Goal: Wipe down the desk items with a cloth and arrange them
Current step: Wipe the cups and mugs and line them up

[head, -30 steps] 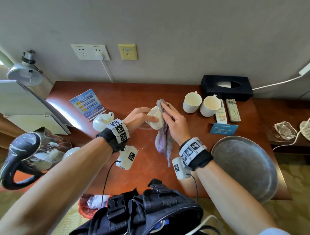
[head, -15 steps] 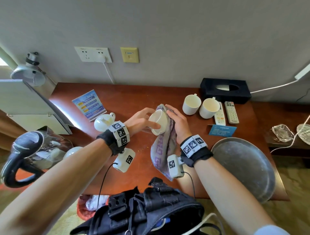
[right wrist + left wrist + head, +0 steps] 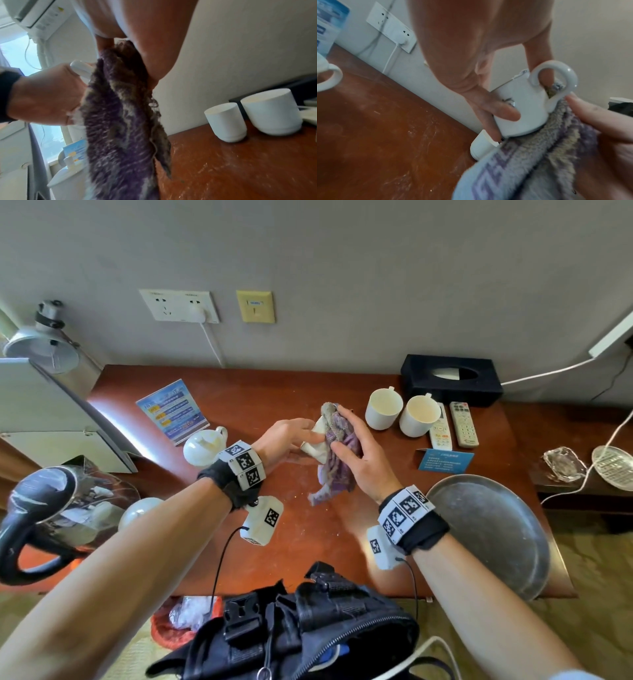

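My left hand (image 3: pixel 287 440) grips a white mug (image 3: pixel 315 440) in the air above the middle of the brown desk (image 3: pixel 260 402). In the left wrist view my fingers (image 3: pixel 489 106) curl round the mug (image 3: pixel 522 108), whose handle points up. My right hand (image 3: pixel 359 453) holds a purple patterned cloth (image 3: pixel 337 463) against the mug's right side, and the cloth's tail hangs toward the desk. The right wrist view shows the cloth (image 3: pixel 123 121) bunched under my palm, with only the mug's handle (image 3: pixel 80 67) showing beside it.
Two white mugs (image 3: pixel 383 409) (image 3: pixel 419 416), two remotes (image 3: pixel 464 424) and a black tissue box (image 3: pixel 450 380) stand at the back right. A metal tray (image 3: pixel 489 529) lies front right. A white teapot (image 3: pixel 202 446), a kettle (image 3: pixel 51 515) and a blue card (image 3: pixel 173 410) are on the left.
The mug has turned in my left hand, and its mouth no longer faces me. My right hand has slid the cloth over the mug, and the cloth is now bunched instead of spread.
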